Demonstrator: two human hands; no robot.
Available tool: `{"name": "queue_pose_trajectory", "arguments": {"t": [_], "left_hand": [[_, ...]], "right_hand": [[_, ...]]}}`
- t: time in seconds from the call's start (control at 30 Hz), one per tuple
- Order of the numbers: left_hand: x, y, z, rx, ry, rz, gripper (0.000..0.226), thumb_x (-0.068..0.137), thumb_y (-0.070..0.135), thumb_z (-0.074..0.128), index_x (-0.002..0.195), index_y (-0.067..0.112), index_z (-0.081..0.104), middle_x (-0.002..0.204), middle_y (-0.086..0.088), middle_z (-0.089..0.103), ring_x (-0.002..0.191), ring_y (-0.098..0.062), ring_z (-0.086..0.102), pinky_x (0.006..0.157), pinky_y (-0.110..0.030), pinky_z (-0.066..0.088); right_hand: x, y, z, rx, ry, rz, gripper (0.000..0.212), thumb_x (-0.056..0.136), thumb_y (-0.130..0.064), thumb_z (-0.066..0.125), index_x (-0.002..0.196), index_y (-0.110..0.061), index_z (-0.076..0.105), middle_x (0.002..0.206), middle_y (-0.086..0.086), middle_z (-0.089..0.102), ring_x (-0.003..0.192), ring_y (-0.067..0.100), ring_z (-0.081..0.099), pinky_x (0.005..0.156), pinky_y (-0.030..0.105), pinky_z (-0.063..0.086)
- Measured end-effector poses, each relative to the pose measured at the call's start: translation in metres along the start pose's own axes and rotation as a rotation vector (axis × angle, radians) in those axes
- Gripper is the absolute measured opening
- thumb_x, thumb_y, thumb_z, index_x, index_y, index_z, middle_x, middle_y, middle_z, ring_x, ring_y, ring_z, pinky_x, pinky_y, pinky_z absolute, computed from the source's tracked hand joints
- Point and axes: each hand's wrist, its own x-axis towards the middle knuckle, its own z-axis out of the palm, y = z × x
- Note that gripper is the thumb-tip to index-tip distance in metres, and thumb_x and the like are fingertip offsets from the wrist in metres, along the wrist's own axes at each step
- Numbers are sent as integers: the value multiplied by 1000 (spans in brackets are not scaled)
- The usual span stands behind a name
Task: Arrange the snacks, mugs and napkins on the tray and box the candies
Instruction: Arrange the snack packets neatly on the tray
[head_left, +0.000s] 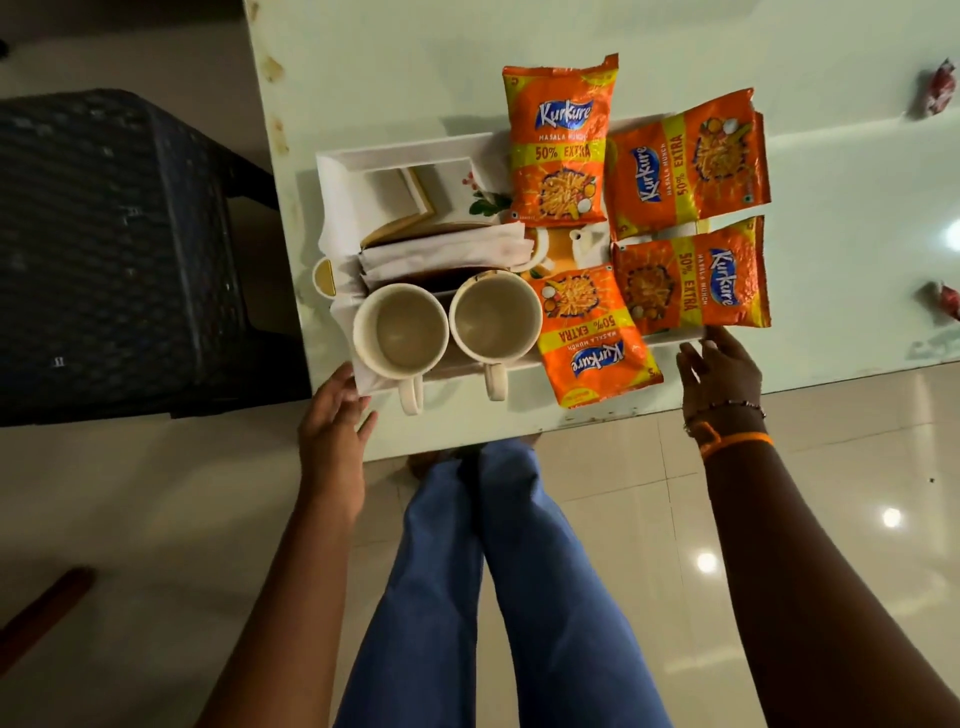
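A white tray (337, 187) lies on the pale table (395, 67). Several orange snack packets (558, 140) cover its right half. Two cream mugs, one on the left (401, 330) and one on the right (494, 316), stand at its near edge, handles toward me. Folded white napkins (447, 254) lie behind the mugs, beside a small box (415, 202). My left hand (335, 415) touches the tray's near left corner, fingers apart. My right hand (719, 369) touches the tray's near right corner under a packet (691, 280), fingers spread. Two red wrapped candies, one far (941, 93) and one nearer (948, 301), lie at the table's right.
A dark woven chair (114, 249) stands left of the table. The table's near edge runs just below the tray. My legs in blue trousers (498, 597) stand on a glossy tiled floor (649, 519).
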Motion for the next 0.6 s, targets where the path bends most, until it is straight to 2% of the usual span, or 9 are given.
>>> {"name": "queue_pose_trajectory", "arguments": {"t": [0.07,0.13,0.23,0.33,0.43,0.47,0.53,0.6], "left_hand": [[8,8,1,27,-67,15,42,94,-1,38,134,11,43,138,-17,46,128,-28,45,104,-40,39],[16,13,4,62,-86,11,45,91,-5,44,133,11,45,137,-14,50,125,-25,49,99,-36,43],[29,15,11,171,-13,20,44,84,-8,54,125,9,52,129,-11,56,118,-24,54,93,-35,46],[36,13,15,356,73,108,42,79,-10,59,118,6,53,123,-14,60,111,-24,58,91,-37,49],[34,11,16,402,90,149,42,77,-8,62,115,10,54,119,-11,61,109,-25,58,93,-42,49],[33,10,16,403,92,157,43,77,-9,63,114,11,54,117,-9,60,109,-25,58,93,-42,49],[29,9,20,407,100,179,44,76,-10,64,113,12,54,113,-6,59,103,-22,58,87,-36,49],[24,9,30,397,105,199,43,75,-9,65,109,16,55,112,-5,60,97,-16,58,80,-30,47]], "right_hand": [[3,-1,2,40,3,2,39,94,1,39,132,-6,44,138,16,48,115,24,53,96,30,46],[6,-2,4,41,-14,32,41,94,2,39,133,-6,43,137,15,49,120,25,51,94,29,46],[10,-4,6,-22,-42,48,37,94,1,39,131,-4,44,136,17,49,124,27,49,91,29,47],[15,-7,5,-36,-50,45,37,92,4,39,129,2,43,138,22,47,126,31,48,89,32,49],[17,-9,4,-27,-46,26,38,91,8,41,128,5,44,136,21,48,120,31,51,73,19,55],[18,-9,4,-15,-43,21,36,91,8,41,126,5,46,134,21,51,117,30,52,71,19,56],[22,-10,2,58,-27,60,33,92,7,39,124,3,49,127,21,55,118,32,53,82,30,53],[28,-18,-2,98,-17,73,32,92,7,37,120,2,51,113,17,59,120,34,52,86,35,50]]}}
